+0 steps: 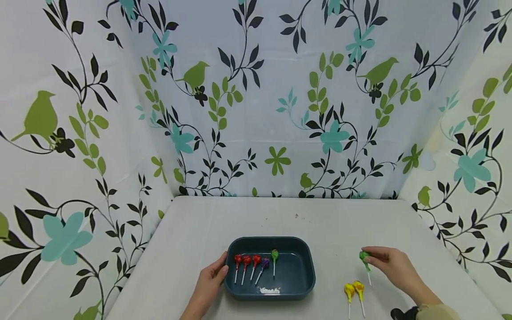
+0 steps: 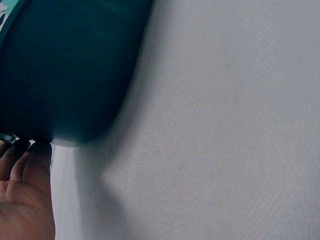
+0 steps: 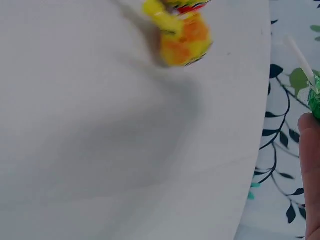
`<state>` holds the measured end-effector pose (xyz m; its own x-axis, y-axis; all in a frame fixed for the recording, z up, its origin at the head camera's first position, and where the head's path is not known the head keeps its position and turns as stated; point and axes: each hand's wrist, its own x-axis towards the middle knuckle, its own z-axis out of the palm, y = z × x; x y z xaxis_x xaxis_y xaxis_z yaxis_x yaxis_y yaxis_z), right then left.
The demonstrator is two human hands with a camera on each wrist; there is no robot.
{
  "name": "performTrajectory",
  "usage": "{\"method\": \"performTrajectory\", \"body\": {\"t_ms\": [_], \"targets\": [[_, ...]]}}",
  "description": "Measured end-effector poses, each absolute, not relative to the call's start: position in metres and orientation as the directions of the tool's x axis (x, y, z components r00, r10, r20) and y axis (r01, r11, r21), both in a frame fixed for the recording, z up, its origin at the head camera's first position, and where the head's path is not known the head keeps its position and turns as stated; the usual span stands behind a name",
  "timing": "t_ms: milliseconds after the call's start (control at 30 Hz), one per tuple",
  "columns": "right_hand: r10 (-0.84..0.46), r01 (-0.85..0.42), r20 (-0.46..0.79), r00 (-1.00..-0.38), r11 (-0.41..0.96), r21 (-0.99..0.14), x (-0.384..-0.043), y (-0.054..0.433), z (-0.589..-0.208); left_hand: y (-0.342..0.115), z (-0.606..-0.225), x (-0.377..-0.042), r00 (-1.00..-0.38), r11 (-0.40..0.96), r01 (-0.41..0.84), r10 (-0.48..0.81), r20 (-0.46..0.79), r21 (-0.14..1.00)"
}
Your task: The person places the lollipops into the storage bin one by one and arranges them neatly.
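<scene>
A dark blue-grey tray [image 1: 294,271] stands on the white table, holding three red lollipops [image 1: 246,260], a purple lollipop [image 1: 265,263] and a green lollipop [image 1: 274,254] in a row. My left hand [image 1: 209,281] grips the tray's left side; in the left wrist view its fingers [image 2: 36,167] meet the tray's wall [image 2: 70,75]. To the right of the tray, my right hand [image 1: 394,266] pinches another green lollipop [image 1: 363,256] by its wrapped head, stick downward. Two yellow lollipops [image 1: 358,286] lie on the table just below that hand.
A white patch [image 1: 270,291] shows on the tray floor near its front edge. Patterned curtains [image 1: 280,111] with birds and leaves enclose the table [image 1: 240,218] at the back and both sides.
</scene>
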<state>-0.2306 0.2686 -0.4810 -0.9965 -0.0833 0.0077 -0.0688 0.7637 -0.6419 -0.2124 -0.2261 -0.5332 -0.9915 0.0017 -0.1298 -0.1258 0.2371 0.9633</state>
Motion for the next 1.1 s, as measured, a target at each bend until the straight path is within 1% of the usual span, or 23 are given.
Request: {"method": "performTrajectory", "body": {"t_ms": [200, 367, 500, 600, 800, 967, 1100], "targets": [[-0.178, -0.168, 0.059, -0.982, 0.696, -0.698, -0.250, 0.218, -0.463, -0.228, -0.532, -0.211, -0.993, 0.229, -0.112, 0.006, -0.116, 0.967], [-0.242, -0.223, 0.081, -0.967, 0.646, -0.730, -0.266, 0.168, -0.464, -0.228, -0.533, -0.210, -0.992, 0.222, -0.118, 0.005, -0.123, 0.968], [-0.294, -0.253, 0.073, -0.953, 0.636, -0.729, -0.277, 0.126, -0.463, -0.230, -0.533, -0.210, -0.993, 0.218, -0.111, 0.003, -0.114, 0.970], [-0.330, -0.273, 0.060, -0.942, 0.652, -0.708, -0.283, 0.099, -0.459, -0.231, -0.534, -0.210, -0.995, 0.218, -0.097, 0.007, -0.101, 0.971], [-0.327, -0.235, -0.011, -0.945, 0.703, -0.671, -0.293, 0.061, -0.458, -0.230, -0.535, -0.210, -0.996, 0.204, -0.083, 0.023, -0.089, 0.976], [-0.293, -0.183, -0.066, -0.954, 0.741, -0.646, -0.298, 0.046, -0.463, -0.230, -0.534, -0.209, -0.996, 0.209, -0.081, 0.025, -0.088, 0.975], [-0.268, -0.170, -0.088, -0.959, 0.800, -0.575, -0.299, 0.040, -0.468, -0.231, -0.534, -0.208, -0.995, 0.217, -0.087, 0.018, -0.093, 0.972]]}}
